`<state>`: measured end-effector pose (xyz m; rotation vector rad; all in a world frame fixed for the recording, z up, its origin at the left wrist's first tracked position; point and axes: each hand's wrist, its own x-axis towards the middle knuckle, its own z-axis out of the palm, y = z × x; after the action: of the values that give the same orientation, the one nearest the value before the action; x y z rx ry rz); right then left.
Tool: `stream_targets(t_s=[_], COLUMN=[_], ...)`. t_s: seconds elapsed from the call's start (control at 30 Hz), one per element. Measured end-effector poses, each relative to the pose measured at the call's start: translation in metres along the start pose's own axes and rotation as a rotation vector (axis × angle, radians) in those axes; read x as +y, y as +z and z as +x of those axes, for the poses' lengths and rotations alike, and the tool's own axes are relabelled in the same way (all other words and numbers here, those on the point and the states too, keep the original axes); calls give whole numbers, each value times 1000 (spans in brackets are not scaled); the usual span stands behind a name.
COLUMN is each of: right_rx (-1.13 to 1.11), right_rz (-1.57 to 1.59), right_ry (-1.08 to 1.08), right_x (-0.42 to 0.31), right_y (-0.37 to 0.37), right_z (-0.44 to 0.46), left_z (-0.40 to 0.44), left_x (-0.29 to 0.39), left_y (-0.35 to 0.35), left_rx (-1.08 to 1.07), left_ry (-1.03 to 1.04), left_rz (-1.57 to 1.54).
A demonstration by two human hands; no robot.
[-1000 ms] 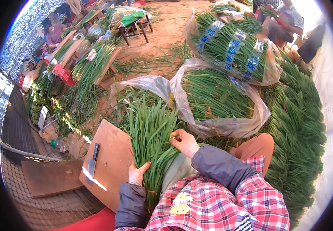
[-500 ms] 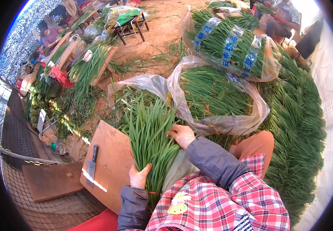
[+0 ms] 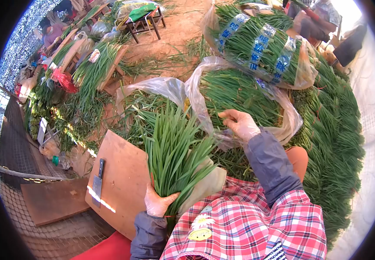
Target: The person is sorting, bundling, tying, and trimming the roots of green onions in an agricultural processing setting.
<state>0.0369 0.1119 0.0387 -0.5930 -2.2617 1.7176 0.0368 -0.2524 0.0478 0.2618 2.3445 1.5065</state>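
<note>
My left hand (image 3: 158,202), in a thin clear glove, is wrapped round the lower part of a bunch of green chives (image 3: 172,151). The leaves fan upward and away from me over my lap, and a red band shows lower down on the bunch. My right hand (image 3: 243,125), gloved too, is raised apart from the bunch, in front of an open plastic bag (image 3: 198,110) filled with chives. Its thumb and fingers are pinched together; whatever may be between them is too small to make out. A wooden board (image 3: 124,173) with a cleaver (image 3: 97,182) lies left of the bunch.
A taped plastic bundle of chives (image 3: 261,50) lies beyond the open bag. Piled chives (image 3: 334,151) line the right side. Further off at left are a chive-laden board (image 3: 111,67) and a small stool (image 3: 146,24). A dark board (image 3: 53,201) rests on netting. Other people sit at the back.
My right hand has left the bunch's leaves and moved right and up towards the open bag. My left hand keeps hold of the chives, whose tops now spread further right.
</note>
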Motion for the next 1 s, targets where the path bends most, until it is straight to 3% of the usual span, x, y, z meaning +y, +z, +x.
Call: stream_targets(t_s=[0.13, 0.23, 0.27, 0.4, 0.53, 0.63, 0.67, 0.77, 0.9, 1.0], right_rx=[-123, -117, -124, -106, -432, -573, -571, -541, -527, -685], right_rz=[-44, -262, -75, 138, 279, 5, -138, -491, -535, -427], right_ry=[304, -260, -50, 348, 172, 154, 13, -68, -54, 54], right_x=[-36, 5, -1, -31, -45, -73, -69, -72, -69, -77], right_y=[-7, 9, 13, 3, 9, 22, 34, 56, 65, 62], right_z=[-3, -3, -5, -10, -46, -59, -60, -64, -70, -71], left_z=[4, 2, 3, 10, 22, 22, 21, 19, 14, 13], left_x=[1, 18, 15, 2, -23, -23, -17, -18, -19, -14], left_y=[-1, 1, 1, -6, -11, -9, -8, -7, -6, -2], left_rx=[-84, -115, -113, -106, -129, -163, -170, -171, -155, -141], left_ry=[41, 36, 14, -129, -185, -170, -171, -170, -155, -116], left_rz=[-67, -98, -158, -298, -330, -378, -392, -412, -375, -378])
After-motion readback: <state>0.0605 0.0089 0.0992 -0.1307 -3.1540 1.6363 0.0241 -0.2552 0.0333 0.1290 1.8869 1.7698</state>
